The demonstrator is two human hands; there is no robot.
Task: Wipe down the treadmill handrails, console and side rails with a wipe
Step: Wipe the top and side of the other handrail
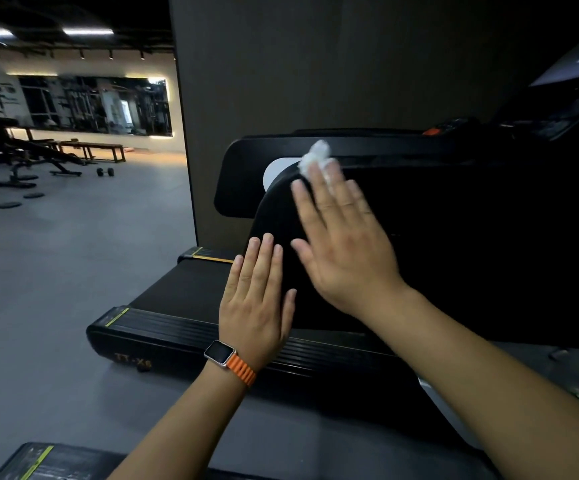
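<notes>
- The wipe [317, 154], white and crumpled, sits at centre frame against the black treadmill [471, 220]. Its lower part is hidden under fingertips, so its full shape cannot be made out.
- The right hand [343, 237] lies flat with its fingers straight and slightly fanned, pressing the wipe onto the top edge of a curved panel [277, 223].
- The left hand [258, 299], lower centre, is flat with its fingers close together, resting against the same panel's edge. It holds nothing.
- A watch [219, 353] with a dark square face and a ribbed orange band circles the left wrist.
- A white rounded patch [276, 171] shows behind the curved panel, mostly covered by it.
- The console [558, 95], upper right, is cut off by the frame edge and too dark to read.
- The side rail [316, 355] is glossy black with lengthwise ribs. Its gold lettering at the lower left is blurred.
- The belt [184, 292] looks matt and finely textured.
- The right half of the treadmill is lost in shadow.
- Upper left: a long wall mirror [97, 105] with lit edges, a wooden bench [90, 148] and a dumbbell [104, 172] on the grey floor [56, 254].
</notes>
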